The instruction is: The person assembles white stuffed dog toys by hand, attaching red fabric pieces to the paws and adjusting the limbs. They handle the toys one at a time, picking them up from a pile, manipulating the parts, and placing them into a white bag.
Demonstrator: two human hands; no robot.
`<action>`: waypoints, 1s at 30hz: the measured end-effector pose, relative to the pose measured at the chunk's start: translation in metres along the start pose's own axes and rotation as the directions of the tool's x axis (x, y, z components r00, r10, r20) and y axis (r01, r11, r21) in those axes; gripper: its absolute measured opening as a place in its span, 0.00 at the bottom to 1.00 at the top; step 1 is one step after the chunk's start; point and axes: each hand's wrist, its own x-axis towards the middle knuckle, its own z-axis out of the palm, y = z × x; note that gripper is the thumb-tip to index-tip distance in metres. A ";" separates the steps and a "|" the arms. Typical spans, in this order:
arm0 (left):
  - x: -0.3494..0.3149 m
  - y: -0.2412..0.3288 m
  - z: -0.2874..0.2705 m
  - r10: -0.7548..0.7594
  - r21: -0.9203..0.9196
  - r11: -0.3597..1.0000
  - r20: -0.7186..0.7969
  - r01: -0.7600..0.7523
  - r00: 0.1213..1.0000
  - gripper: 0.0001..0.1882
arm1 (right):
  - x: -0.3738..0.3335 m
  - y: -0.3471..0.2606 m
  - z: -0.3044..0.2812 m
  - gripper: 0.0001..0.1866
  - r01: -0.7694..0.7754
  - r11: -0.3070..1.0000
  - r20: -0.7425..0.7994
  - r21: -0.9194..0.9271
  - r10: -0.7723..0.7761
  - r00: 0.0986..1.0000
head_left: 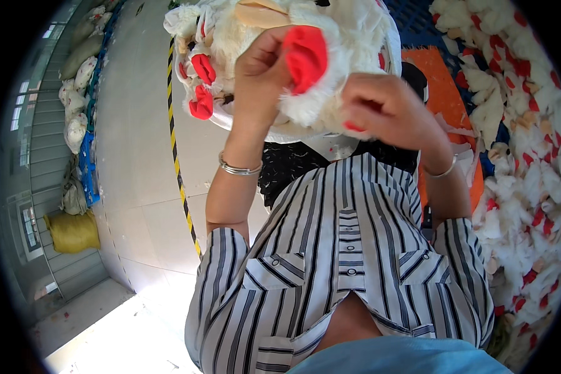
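My left hand pinches a plush piece with a red fabric part and white fluffy fur, held up over a heap of similar pieces. To its right is my right hand, its fingers curled and slightly blurred. A small red patch shows under those fingers, and what they hold, if anything, is hidden. Beneath both hands lies the heap of white furry plush pieces with red and beige parts, in a white round-rimmed container. Two red tips hang at its left side.
Along the right lies a big pile of white and red plush pieces. An orange sheet lies between pile and container. Yellow-black tape marks the pale floor on the left. Bulging sacks and a yellow sack line the far left.
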 end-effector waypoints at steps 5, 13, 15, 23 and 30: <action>-0.015 -0.006 0.025 0.128 0.396 0.910 0.022 -0.126 0.992 0.07 | 0.002 -0.007 0.031 0.20 -0.215 0.856 -0.256 0.470 0.365 0.895; -0.022 0.009 0.010 -0.315 -0.027 0.949 0.024 0.315 0.949 0.06 | 0.008 0.010 0.018 0.12 -0.265 0.936 -0.276 0.233 0.325 0.905; -0.020 0.004 0.006 -0.318 -0.260 0.906 0.106 0.335 0.942 0.06 | 0.010 0.015 0.020 0.11 -0.236 0.945 -0.282 0.227 0.295 0.913; -0.006 -0.013 0.009 -0.125 -0.307 0.944 0.009 0.122 0.992 0.06 | 0.018 0.004 0.018 0.14 -0.127 0.768 -0.216 0.627 0.329 0.919; -0.017 0.012 0.030 -0.097 0.220 0.973 0.109 0.071 0.989 0.11 | 0.013 0.005 0.010 0.15 -0.144 0.889 -0.232 0.434 0.265 0.936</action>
